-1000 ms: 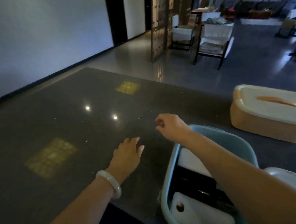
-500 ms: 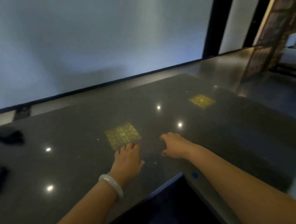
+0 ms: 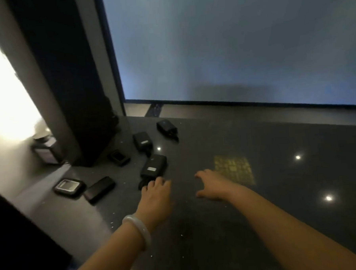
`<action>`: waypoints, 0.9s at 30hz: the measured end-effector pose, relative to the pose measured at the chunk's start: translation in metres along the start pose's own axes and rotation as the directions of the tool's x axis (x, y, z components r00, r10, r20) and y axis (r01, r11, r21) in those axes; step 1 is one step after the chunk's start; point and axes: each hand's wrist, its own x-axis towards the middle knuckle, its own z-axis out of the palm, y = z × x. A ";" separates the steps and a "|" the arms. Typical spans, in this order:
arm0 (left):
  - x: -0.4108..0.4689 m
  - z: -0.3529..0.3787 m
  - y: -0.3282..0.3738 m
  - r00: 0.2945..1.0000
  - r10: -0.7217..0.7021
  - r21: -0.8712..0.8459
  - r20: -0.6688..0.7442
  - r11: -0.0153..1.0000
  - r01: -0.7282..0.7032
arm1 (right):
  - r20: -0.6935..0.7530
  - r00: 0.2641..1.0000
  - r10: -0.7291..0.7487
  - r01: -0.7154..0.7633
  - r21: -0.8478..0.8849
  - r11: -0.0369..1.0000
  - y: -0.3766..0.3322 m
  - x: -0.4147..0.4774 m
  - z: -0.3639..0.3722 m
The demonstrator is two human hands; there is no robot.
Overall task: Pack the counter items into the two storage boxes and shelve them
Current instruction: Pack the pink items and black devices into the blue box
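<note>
Dark glossy desk (image 3: 249, 224) against pale wall (image 3: 230, 39); 6 black devices (image 3: 154, 166) newly visible; fingers (image 3: 155, 184) spread, empty.

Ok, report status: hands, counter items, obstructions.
Left hand open, fingertips at nearest black adapter. Right hand open, empty. Six dark items on counter. Nothing blocking.

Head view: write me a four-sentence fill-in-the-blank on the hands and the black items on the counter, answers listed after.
1. The white bracelet sits on the ____ wrist.
2. The left hand reaches toward the nearest black device; the hand holds ____.
3. The right hand hovers over the dark counter with its fingers ____.
4. The small black items lie toward the ____ side of the counter.

Missing words: left; nothing; open; left
</note>
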 end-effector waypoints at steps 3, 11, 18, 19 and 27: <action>0.004 -0.002 -0.035 0.993 -0.120 -0.050 -0.018 0.992 0.119 | 0.045 0.996 -0.082 0.083 -0.030 0.996 -0.032 0.034 -0.002; 0.071 0.000 -0.051 0.934 -0.351 -0.155 -0.071 0.929 0.337 | 0.025 0.993 -0.118 0.118 0.019 0.993 -0.054 0.130 -0.024; 0.137 0.017 -0.059 0.896 -0.445 -0.142 0.001 0.887 0.440 | -0.065 0.998 -0.026 0.036 0.152 0.988 -0.045 0.220 -0.045; 0.147 0.019 -0.063 0.893 -0.450 -0.132 0.009 0.885 0.447 | -0.080 0.997 -0.011 0.023 0.155 0.988 -0.045 0.237 -0.049; 0.174 0.037 -0.081 0.907 -0.413 -0.153 -0.077 0.904 0.399 | -0.157 0.985 0.069 -0.048 0.132 0.990 -0.047 0.371 -0.063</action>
